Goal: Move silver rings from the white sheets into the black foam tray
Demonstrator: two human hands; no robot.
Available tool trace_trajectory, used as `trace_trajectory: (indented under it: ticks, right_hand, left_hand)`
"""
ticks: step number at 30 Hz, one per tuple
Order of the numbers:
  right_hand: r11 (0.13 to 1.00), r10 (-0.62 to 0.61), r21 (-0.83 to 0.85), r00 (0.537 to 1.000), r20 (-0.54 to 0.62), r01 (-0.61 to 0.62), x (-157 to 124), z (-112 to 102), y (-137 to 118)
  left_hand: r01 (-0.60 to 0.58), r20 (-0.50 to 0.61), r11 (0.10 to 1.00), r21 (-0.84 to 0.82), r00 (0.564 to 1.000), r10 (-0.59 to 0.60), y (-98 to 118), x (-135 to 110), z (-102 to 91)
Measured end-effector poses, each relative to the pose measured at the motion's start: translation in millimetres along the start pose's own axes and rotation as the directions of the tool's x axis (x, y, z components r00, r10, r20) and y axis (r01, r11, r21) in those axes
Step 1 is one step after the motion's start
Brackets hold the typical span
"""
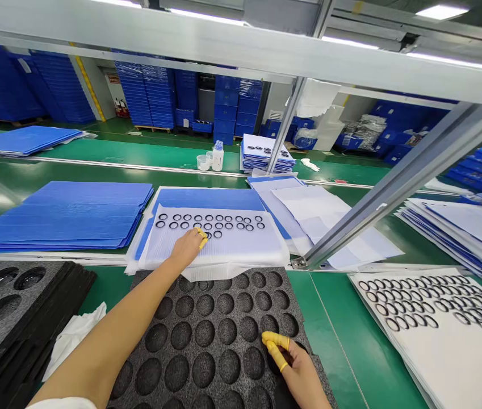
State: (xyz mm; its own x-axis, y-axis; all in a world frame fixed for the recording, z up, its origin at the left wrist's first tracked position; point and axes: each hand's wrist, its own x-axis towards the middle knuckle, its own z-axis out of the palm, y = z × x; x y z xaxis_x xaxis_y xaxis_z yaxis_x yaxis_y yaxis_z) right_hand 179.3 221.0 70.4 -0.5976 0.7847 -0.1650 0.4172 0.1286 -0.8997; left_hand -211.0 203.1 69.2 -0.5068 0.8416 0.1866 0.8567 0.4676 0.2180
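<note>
Rows of small black rubber O-rings (210, 222) lie on a white ribbed plastic sheet (241, 250) resting on a blue corrugated board. My left hand (187, 248), with yellow finger cots, rests on that sheet and touches the lower edge of the rows. Nearer to me, a dark grey foam tray (206, 341) has many round cavities. My right hand (289, 358), also wearing yellow finger cots, is curled over a cavity near the tray's right side. Its fingers hide whatever lies under them.
Stacked black foam trays (19, 301) and a white cloth (74, 341) are at the left. To the right, a white sheet (432, 329) carries many more rings. Blue corrugated boards (66, 216) lie on the green bench, and a metal frame strut (394, 182) crosses above it.
</note>
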Motion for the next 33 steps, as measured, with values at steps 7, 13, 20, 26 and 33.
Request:
trace_trajectory:
  ticks: [7,13,20,26,33]
  right_hand:
    - [0.956,-0.237,-0.194,0.969,-0.069,0.220,-11,11,20]
    - [0.863,-0.427,-0.348,0.897,-0.113,0.367,-15,17,27]
    - [0.796,-0.518,-0.414,0.851,-0.089,0.442,-14,16,34]
    - [0.832,-0.440,-0.387,0.898,-0.024,0.397,-13,12,37]
    - [0.846,-0.417,-0.365,0.909,-0.002,0.387,-11,12,41]
  left_hand:
    - [-0.086,0.092,0.992,0.091,0.993,0.077,15,10,-3.9]
    - [-0.142,0.115,0.984,0.109,0.985,0.129,37,19,-1.7]
    - [-0.131,0.142,0.985,0.109,0.983,0.115,56,25,1.9]
    - [-0.062,0.082,0.986,0.157,0.995,0.049,42,26,-5.8]
    - [0.164,-0.011,0.946,0.281,0.986,-0.168,-47,16,-47.3]
